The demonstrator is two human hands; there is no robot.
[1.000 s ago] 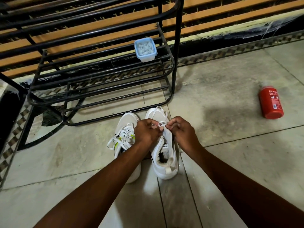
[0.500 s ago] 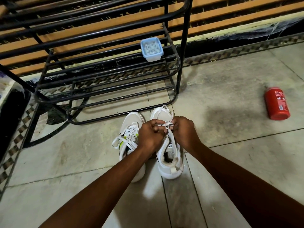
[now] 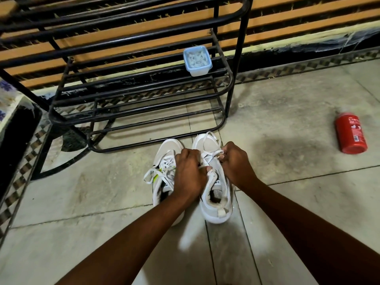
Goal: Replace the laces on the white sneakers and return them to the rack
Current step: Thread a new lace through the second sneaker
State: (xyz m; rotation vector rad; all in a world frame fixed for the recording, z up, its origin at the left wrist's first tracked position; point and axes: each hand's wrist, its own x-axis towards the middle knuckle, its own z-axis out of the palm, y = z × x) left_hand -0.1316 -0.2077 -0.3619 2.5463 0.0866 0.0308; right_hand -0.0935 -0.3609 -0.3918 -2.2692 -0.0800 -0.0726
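Two white sneakers stand side by side on the tiled floor, toes toward the black metal rack (image 3: 228, 83). The left sneaker (image 3: 164, 157) is laced, with loose loops hanging to its left. Over the right sneaker (image 3: 218, 200), my left hand (image 3: 189, 175) pinches one end of a white lace (image 3: 207, 156) near the tongue. My right hand (image 3: 234, 163) pinches the other end by the shoe's right side. The lace is pulled across the upper eyelets between my hands.
A small blue-rimmed tub (image 3: 197, 61) with white bits inside sits on a middle shelf of the rack. A red can (image 3: 351, 133) lies on the floor at the right. A dark block (image 3: 18, 138) stands at the left edge.
My hands have drawn apart, left hand back toward the tongue, right hand out to the right, stretching the lace across the shoe. The view has shifted slightly.
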